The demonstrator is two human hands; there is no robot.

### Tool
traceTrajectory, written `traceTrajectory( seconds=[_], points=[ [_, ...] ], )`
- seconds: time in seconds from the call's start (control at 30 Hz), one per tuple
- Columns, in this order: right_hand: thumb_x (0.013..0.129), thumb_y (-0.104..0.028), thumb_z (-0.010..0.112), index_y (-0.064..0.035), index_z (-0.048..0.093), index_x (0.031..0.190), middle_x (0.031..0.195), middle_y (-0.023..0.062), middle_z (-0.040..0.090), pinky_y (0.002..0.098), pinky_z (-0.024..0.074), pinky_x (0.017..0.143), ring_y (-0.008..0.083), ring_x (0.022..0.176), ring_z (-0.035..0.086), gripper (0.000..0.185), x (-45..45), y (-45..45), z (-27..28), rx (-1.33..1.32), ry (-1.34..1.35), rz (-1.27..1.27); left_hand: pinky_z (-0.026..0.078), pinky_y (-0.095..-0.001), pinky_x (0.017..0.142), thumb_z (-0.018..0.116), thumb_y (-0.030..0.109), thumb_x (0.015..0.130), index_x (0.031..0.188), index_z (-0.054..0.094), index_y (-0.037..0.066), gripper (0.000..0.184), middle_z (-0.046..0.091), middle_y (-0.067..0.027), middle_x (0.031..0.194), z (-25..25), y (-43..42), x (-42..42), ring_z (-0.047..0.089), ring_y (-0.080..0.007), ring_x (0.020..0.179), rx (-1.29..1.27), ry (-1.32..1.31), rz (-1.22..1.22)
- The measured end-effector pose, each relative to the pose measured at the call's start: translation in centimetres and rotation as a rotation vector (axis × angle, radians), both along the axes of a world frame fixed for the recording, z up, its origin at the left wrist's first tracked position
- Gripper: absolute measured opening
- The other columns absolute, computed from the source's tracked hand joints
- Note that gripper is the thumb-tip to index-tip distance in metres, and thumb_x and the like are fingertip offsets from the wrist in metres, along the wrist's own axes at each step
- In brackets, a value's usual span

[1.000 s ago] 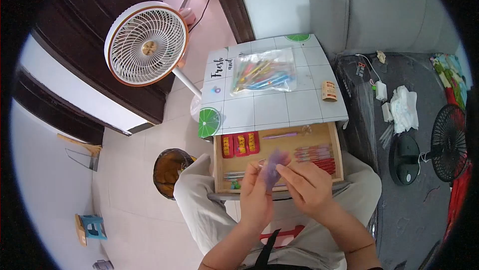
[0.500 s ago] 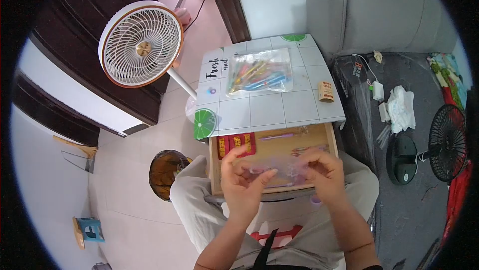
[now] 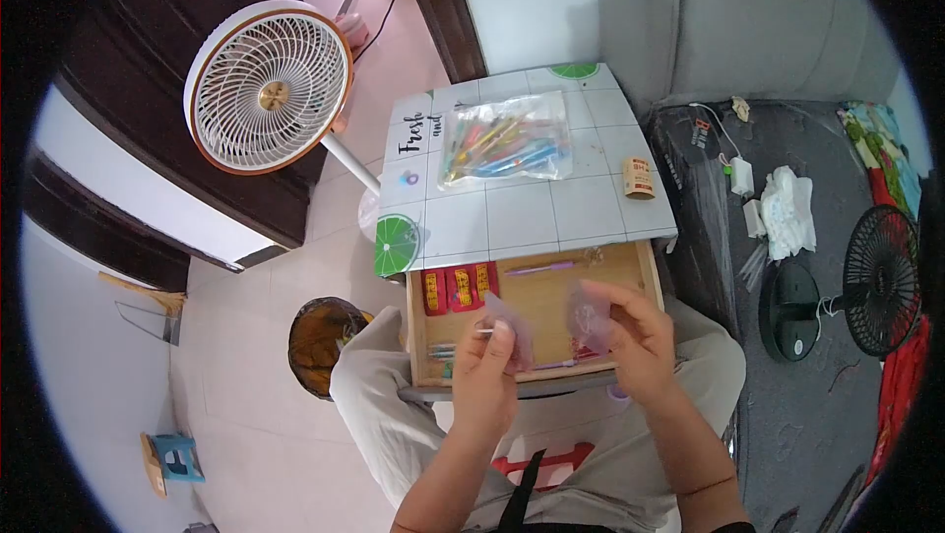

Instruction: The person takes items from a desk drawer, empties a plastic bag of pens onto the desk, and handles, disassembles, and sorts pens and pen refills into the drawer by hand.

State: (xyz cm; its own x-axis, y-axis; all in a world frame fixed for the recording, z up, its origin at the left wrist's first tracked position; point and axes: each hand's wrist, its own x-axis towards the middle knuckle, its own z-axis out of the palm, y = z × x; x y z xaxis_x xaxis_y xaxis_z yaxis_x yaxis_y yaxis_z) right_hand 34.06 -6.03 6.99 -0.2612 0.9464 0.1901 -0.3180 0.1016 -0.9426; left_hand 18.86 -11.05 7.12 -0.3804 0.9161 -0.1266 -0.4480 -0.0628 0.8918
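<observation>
My left hand [image 3: 485,368] pinches a translucent purple piece [image 3: 514,332] above the front of the open drawer [image 3: 551,299]. To its right, my right hand [image 3: 640,344] holds another translucent purple piece [image 3: 588,314], and a gap separates the two. Red packets with yellow print [image 3: 461,289] lie in the drawer's back left, with a purple pen [image 3: 539,268] beside them. Red pens under my right hand are partly hidden. A clear bag of colourful pens [image 3: 507,139] rests on the tabletop [image 3: 512,215].
A small labelled container [image 3: 638,179] stands on the tabletop's right side. A white fan [image 3: 271,90] is at the left, above a waste bin [image 3: 325,346]. At the right, a black fan [image 3: 879,282] and white tissue [image 3: 787,210] sit on the grey couch [image 3: 778,405].
The purple material was together between my hands; now a separate piece is in each hand, and the hands have moved apart. The view has shifted slightly.
</observation>
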Motion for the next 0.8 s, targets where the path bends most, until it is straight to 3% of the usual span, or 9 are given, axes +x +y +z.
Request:
traceTrajectory(
  seconds=[0.1,0.17,0.23,0.33,0.43,0.6,0.67,0.73,0.8],
  points=[
    [0.083,-0.004,0.056,-0.0004,0.052,0.121,0.083,0.0085,0.054,0.0261,0.0428,0.07,0.0182,0.076,0.053,0.039,-0.4,0.2,-0.3,0.245,-0.215,0.102,0.044,-0.0258,0.075,0.054,0.022,0.091,0.104,0.053,0.004,0.022,0.057,-0.0018,0.09,-0.9,-0.1,0.5,0.053,-0.0089,0.081,-0.069,-0.266,-0.128],
    [0.082,-0.001,0.054,0.0002,0.052,0.12,0.086,0.0089,0.054,0.026,0.0431,0.071,0.0167,0.08,0.053,0.039,-0.5,-0.2,1.1,0.273,-0.325,0.115,0.042,-0.0246,0.079,0.052,0.025,0.092,0.109,0.05,0.005,0.026,0.055,-0.0015,0.097,-1.4,-0.3,1.1,0.051,-0.0104,0.087,-0.155,-0.154,-0.284],
    [0.081,0.002,0.052,0.0008,0.053,0.12,0.089,0.0092,0.055,0.026,0.0434,0.073,0.0152,0.083,0.053,0.039,-0.6,-0.3,1.6,0.298,-0.435,0.129,0.041,-0.0245,0.079,0.052,0.024,0.092,0.115,0.047,0.006,0.03,0.055,-0.0021,0.098,-1.6,-0.1,1.4,0.051,-0.0106,0.087,-0.134,-0.087,-0.261],
    [0.079,0.004,0.05,0.0001,0.053,0.12,0.087,0.0123,0.054,0.0259,0.0429,0.071,0.0183,0.08,0.053,0.04,-0.6,-0.2,1.3,0.329,-0.454,0.083,0.041,-0.0257,0.082,0.049,0.023,0.093,0.126,0.039,0.005,0.039,0.055,-0.0049,0.104,0.0,0.5,2.4,0.051,-0.0113,0.092,-0.066,0.073,-0.193],
    [0.082,-0.002,0.053,-0.003,0.05,0.123,0.081,0.0133,0.054,0.0338,0.0439,0.065,0.0258,0.073,0.054,0.041,-0.8,-0.1,1.1,0.441,-0.476,0.036,0.04,-0.027,0.086,0.046,0.021,0.094,0.135,0.03,0.004,0.047,0.052,-0.0081,0.115,0.9,0.4,2.3,0.049,-0.0121,0.101,0.01,0.237,-0.145],
    [0.077,-0.005,0.058,-0.0046,0.044,0.128,0.097,0.0154,0.057,0.0356,0.0466,0.069,0.0277,0.08,0.057,0.054,-0.8,-0.5,0.7,0.594,-0.587,0.06,0.04,-0.0265,0.088,0.043,0.018,0.095,0.139,0.026,0.005,0.049,0.05,-0.0083,0.119,0.6,0.3,2.3,0.05,-0.0129,0.102,0.032,0.464,-0.062],
    [0.074,-0.004,0.062,-0.0042,0.043,0.129,0.096,0.0148,0.058,0.0337,0.0467,0.07,0.0258,0.081,0.058,0.058,-0.9,-0.7,1.4,0.489,-0.49,0.135,0.044,-0.0241,0.079,0.04,0.022,0.097,0.14,0.027,0.007,0.047,0.056,-0.0076,0.106,0.4,-0.1,1.9,0.055,-0.0111,0.089,0.02,0.443,-0.133],
    [0.072,-0.004,0.066,-0.0037,0.042,0.13,0.094,0.0143,0.058,0.0317,0.0469,0.072,0.0238,0.082,0.059,0.062,-0.8,-0.8,1.8,0.383,-0.392,0.207,0.044,-0.0243,0.078,0.039,0.023,0.098,0.138,0.029,0.006,0.045,0.057,-0.008,0.105,-0.4,-0.3,1.2,0.055,-0.011,0.088,-0.039,0.4,-0.182],
    [0.069,-0.014,0.074,-0.0059,0.04,0.132,0.095,0.0124,0.059,0.0314,0.0477,0.071,0.0213,0.081,0.06,0.073,-0.6,-0.7,2.1,0.256,-0.397,0.316,0.044,-0.0245,0.078,0.038,0.024,0.098,0.137,0.032,0.006,0.043,0.057,-0.0084,0.103,-0.3,-0.5,0.8,0.055,-0.0109,0.088,-0.097,0.358,-0.23]
  ],
)
